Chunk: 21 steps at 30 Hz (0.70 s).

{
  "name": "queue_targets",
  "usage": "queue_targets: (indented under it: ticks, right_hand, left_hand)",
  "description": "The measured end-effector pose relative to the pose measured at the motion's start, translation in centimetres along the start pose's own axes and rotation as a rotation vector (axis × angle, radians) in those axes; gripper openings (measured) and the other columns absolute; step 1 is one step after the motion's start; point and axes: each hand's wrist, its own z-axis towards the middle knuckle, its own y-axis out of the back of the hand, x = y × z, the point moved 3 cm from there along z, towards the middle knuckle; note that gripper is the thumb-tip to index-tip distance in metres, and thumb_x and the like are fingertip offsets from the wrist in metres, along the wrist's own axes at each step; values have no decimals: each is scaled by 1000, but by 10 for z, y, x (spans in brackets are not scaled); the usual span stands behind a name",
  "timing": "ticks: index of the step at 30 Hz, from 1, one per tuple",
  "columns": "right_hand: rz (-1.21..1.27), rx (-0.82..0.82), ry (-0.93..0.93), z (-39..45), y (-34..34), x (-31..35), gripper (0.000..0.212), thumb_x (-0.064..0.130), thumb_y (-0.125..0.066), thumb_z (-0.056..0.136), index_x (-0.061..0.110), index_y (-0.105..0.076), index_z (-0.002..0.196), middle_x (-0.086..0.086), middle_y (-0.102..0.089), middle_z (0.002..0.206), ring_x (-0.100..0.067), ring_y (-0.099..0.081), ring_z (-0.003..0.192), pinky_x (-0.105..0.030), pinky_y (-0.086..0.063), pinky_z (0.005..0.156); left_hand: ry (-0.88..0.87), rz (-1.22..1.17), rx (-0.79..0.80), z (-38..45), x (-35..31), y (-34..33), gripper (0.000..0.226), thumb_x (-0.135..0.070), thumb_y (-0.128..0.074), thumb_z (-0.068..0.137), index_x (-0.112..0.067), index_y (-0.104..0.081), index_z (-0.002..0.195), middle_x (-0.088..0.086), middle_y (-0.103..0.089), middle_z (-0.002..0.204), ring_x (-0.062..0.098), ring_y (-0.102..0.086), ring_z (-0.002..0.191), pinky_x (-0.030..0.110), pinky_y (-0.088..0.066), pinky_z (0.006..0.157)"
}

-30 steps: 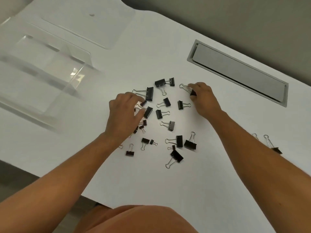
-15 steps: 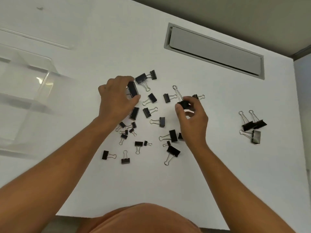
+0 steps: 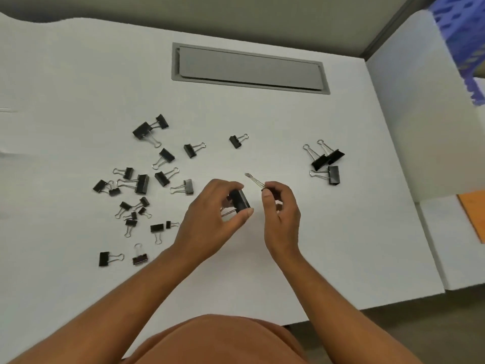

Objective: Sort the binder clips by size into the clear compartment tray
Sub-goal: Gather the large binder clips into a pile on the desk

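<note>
Head view: we look down on a white surface (image 3: 262, 258) with black binder clips spread over its left and middle part
Left hand: our left hand (image 3: 210, 219) has thumb and fingers curled round a large black clip (image 3: 240, 200), raised a little off the surface, with its wire handles tucked toward the palm
Right hand: our right hand (image 3: 280, 214) pinches a second clip (image 3: 256, 181) between thumb and forefinger; only its silver wire handles show, pointing up and left, and the black body is hidden behind the fingers
Hands together: they sit close to each other near the middle of the surface, and the two clips are apart, not touching
Loose pile: the scattered clips (image 3: 141, 183) lie to the left of our left hand, in mixed sizes, some touching or overlapping
Separate group: three large clips (image 3: 326, 160) lie together on the right, well apart from the pile, two of them overlapping
Lone clip: one small clip (image 3: 236, 141) lies on its own between the pile and the group of three
Surface fitting: a grey rectangular flap (image 3: 249, 68) is set flush into the far side of the surface
Right edge: an orange sheet (image 3: 475, 216) lies on a lower white ledge
Tray: we cannot see it in this view
</note>
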Motion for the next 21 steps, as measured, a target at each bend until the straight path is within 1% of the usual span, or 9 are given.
queue_targets:
  ticks: [3, 6, 9, 12, 15, 16, 18, 19, 21]
  right_hand:
    - [-81, -63, 32, 13, 43, -29, 18, 36, -58, 101, 34, -63, 119, 14, -67, 114, -13, -62, 110, -32, -51, 87]
    - [-182, -100, 85, 28, 86, -54, 22, 36, -59, 102, 30, -62, 122, 17, -62, 115, -15, -58, 113, -44, -53, 94]
    - [-276, -117, 138, 46, 124, -75, 28, 33, -64, 103, 24, -60, 129, 10, -62, 123, -16, -54, 116, -44, -52, 98]
    - [-332, -84, 174, 65, 149, -91, 34, 31, -64, 104, 21, -58, 135, 7, -60, 131, -15, -49, 119, -43, -50, 101]
    - [-394, -47, 243, 93, 161, -102, 37, 33, -64, 104, 20, -57, 138, 4, -58, 140, -18, -46, 123, -45, -48, 103]
    - [-412, -35, 271, 105, 163, -105, 39, 34, -64, 104, 19, -57, 139, 4, -58, 143, -21, -46, 125, -45, -47, 104]
    - [-431, 1, 326, 130, 165, -108, 42, 37, -63, 105, 17, -57, 141, 2, -57, 146, -24, -47, 129, -44, -46, 106]
    - [-439, 18, 350, 140, 164, -108, 44, 38, -62, 105, 16, -56, 142, 2, -57, 147, -25, -46, 131, -44, -45, 108]
    - [-436, 59, 386, 158, 161, -107, 45, 39, -63, 104, 17, -55, 143, 4, -57, 147, -25, -45, 134, -46, -44, 109]
  left_hand:
    - [7, 42, 91, 0, -11, -36, 47, -50, -72, 92, -36, -56, 134, -20, -54, 119, 0, -57, 99, 9, -42, 81]
    - [35, 77, 156, 9, -24, -74, 48, -48, -72, 93, -34, -55, 136, -18, -54, 122, 1, -54, 101, 10, -39, 82]
    - [122, 51, 154, 29, -40, -111, 46, -48, -75, 91, -32, -58, 132, -15, -57, 119, 5, -57, 95, 9, -40, 79]
    - [291, -20, 61, 63, -55, -143, 42, -50, -78, 87, -29, -59, 119, -7, -62, 113, 7, -62, 88, 24, -48, 73]
    - [419, -88, -8, 102, -65, -169, 45, -57, -78, 84, -28, -53, 107, 2, -65, 104, 16, -67, 85, 23, -47, 62]
    - [447, -109, -32, 114, -68, -175, 47, -61, -78, 81, -28, -52, 103, 3, -65, 103, 22, -69, 87, 28, -51, 66]
    - [501, -182, -86, 135, -75, -186, 51, -64, -78, 76, -27, -50, 97, 5, -65, 102, 30, -73, 83, 49, -60, 75]
    - [522, -228, -106, 143, -77, -191, 51, -62, -78, 75, -25, -50, 96, 7, -66, 102, 32, -74, 75, 54, -61, 75]
    - [540, -275, -147, 156, -80, -198, 51, -60, -78, 77, -22, -50, 97, 9, -68, 102, 30, -74, 69, 56, -63, 74]
